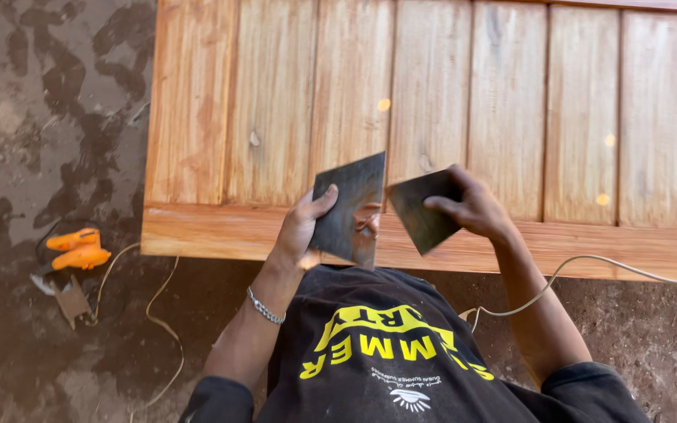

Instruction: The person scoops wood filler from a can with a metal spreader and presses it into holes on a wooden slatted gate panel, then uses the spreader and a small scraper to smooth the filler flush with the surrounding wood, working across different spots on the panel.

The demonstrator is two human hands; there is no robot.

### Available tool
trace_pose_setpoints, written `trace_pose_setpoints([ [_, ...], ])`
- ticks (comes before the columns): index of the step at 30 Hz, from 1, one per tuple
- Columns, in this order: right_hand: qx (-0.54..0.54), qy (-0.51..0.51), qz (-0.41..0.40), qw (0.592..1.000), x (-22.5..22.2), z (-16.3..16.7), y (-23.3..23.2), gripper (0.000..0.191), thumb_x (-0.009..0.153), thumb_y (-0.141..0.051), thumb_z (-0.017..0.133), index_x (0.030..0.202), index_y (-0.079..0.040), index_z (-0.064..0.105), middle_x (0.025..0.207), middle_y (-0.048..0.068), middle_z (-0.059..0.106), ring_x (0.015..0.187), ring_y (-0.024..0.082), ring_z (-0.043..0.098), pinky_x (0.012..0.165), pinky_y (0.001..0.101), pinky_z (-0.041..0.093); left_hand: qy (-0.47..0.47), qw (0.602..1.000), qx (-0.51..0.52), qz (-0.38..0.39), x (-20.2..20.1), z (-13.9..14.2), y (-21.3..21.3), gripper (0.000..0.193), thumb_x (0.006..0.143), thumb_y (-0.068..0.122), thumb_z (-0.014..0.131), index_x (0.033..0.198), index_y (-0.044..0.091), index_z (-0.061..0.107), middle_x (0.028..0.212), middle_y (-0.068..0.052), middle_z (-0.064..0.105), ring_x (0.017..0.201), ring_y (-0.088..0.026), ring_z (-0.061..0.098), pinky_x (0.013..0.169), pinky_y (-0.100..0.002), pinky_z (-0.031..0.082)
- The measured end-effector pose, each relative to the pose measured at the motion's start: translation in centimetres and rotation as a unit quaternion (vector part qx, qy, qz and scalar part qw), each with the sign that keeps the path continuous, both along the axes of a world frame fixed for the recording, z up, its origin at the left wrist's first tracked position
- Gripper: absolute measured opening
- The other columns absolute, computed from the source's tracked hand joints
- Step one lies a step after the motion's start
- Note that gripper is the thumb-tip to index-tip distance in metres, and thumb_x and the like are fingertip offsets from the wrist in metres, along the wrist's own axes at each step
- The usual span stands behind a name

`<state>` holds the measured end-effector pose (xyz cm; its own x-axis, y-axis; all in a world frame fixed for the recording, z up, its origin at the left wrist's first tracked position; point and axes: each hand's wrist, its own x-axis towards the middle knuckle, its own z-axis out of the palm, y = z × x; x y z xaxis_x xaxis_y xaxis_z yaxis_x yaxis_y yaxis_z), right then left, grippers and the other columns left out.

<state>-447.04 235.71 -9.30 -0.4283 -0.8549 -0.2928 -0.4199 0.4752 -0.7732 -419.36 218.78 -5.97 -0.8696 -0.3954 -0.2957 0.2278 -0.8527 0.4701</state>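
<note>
Over wooden panel (432, 102), left hand (301, 227) gripping metal sheet (348, 207), right hand (472, 207) gripping sandpaper (421, 213)

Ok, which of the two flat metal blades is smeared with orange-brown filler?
The blade in the left hand: the larger metal blade, held upright, shows an orange-brown smear near its right edge. The smaller metal blade in the right hand looks plain dark.

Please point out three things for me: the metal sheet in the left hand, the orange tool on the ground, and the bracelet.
metal sheet (348, 210), head view, middle of its flat face.
orange tool (78, 249), head view, centre of its body.
bracelet (265, 307), head view, chain on the left wrist.
</note>
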Motion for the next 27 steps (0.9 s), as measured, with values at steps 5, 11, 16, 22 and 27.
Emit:
trace_pose_setpoints([
  [5, -0.25, -0.05, 0.056, 0.965, 2.5, 4.7, -3.8, 0.022, 0.103, -0.003, 0.067, 0.107, -0.011, 0.047, 0.133, 0.011, 0.068, 0.116, 0.019, 0.066, 0.099, 0.0326, 0.055, -0.093, 0.991, -0.061, 0.075, 0.4, -1.7, -5.5, 0.033, 0.102, 0.023, 0.061, 0.127, 0.002, 0.056, 0.114, -0.008, 0.068, 0.102, -0.019, 0.069, 0.087, -0.038, 0.059],
  [11, -0.201, 0.338, 0.249, 0.885, 9.5, 9.0, -15.9, 0.049, 0.081, -0.007, 0.077, 0.129, -0.012, 0.066, 0.132, 0.009, 0.065, 0.128, 0.031, 0.057, 0.111, 0.0545, 0.041, -0.197, 0.844, -0.49, 0.094, 1.2, -2.8, -12.5, 0.04, 0.107, 0.037, 0.056, 0.127, 0.003, 0.062, 0.104, -0.005, 0.071, 0.095, -0.011, 0.064, 0.086, -0.027, 0.052],
  [16, -0.156, 0.305, 0.276, 0.898, 13.5, 7.6, -26.2, 0.06, 0.071, -0.006, 0.076, 0.129, -0.016, 0.066, 0.133, 0.007, 0.065, 0.129, 0.029, 0.056, 0.114, 0.0544, 0.037, -0.217, 0.842, -0.473, 0.138, 1.6, -5.1, -21.4, 0.036, 0.108, 0.036, 0.057, 0.122, 0.005, 0.065, 0.086, -0.003, 0.065, 0.079, -0.01, 0.058, 0.071, -0.028, 0.051],
  [22, -0.129, 0.26, 0.299, 0.909, 14.3, 5.0, -32.2, 0.06, 0.072, -0.006, 0.079, 0.13, -0.015, 0.066, 0.133, 0.007, 0.065, 0.129, 0.029, 0.056, 0.114, 0.0564, 0.038, -0.195, 0.877, -0.366, 0.242, 4.8, -10.2, -30.3, 0.028, 0.115, 0.028, 0.06, 0.111, 0.0, 0.061, 0.083, -0.001, 0.059, 0.071, -0.01, 0.05, 0.064, -0.026, 0.042],
  [27, -0.277, 0.153, 0.177, 0.932, 13.3, 4.7, -36.3, 0.05, 0.086, 0.005, 0.071, 0.131, -0.014, 0.06, 0.139, 0.01, 0.059, 0.137, 0.034, 0.056, 0.12, 0.0554, 0.045, -0.099, 0.941, -0.155, 0.284, 1.2, -10.5, -36.5, 0.026, 0.112, 0.022, 0.061, 0.125, 0.002, 0.052, 0.103, -0.005, 0.064, 0.087, -0.017, 0.065, 0.083, -0.037, 0.061],
])
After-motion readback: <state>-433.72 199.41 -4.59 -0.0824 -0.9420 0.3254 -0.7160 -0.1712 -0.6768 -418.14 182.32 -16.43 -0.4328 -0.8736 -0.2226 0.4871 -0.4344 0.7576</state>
